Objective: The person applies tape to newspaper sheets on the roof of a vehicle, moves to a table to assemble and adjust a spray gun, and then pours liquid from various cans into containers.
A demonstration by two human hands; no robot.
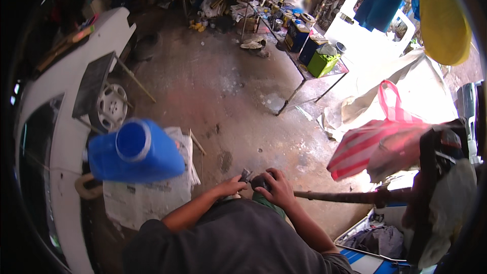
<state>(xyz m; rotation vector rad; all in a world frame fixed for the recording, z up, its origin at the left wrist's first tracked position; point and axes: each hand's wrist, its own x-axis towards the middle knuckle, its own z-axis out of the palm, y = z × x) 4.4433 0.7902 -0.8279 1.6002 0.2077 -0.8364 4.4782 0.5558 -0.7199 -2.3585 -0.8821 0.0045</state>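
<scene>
Head view, looking down onto a workshop floor. Nearest the lower edge, both forearms of the person meet just above a dark shirt. The right hand (278, 189) is curled over a small dark rounded object (259, 181), fingers pressed around its top — what the object is cannot be told. The left hand (232, 186) touches the same object from the left, fingertips pinched against a small grey metal part (246, 174) at its end; how far these fingers are spread cannot be told.

To the left, just beside the left forearm, a blue plastic jerrycan with a round blue cap (134, 151) lies on sheets of newspaper (147, 193); its contents are hidden. A long dark rod (345, 197) runs rightward from the hands. Beyond it hangs a red-and-white striped bag with pink handles (373, 139), holding something that cannot be made out.

Farther off — on a thin-legged metal table (309, 78) — stand a lime-green box-shaped bag (322, 63) and dark blue rectangular cans with yellow labels (298, 35). At left, a white car body panel (56, 116) and a silver wheel cover (111, 106).
</scene>
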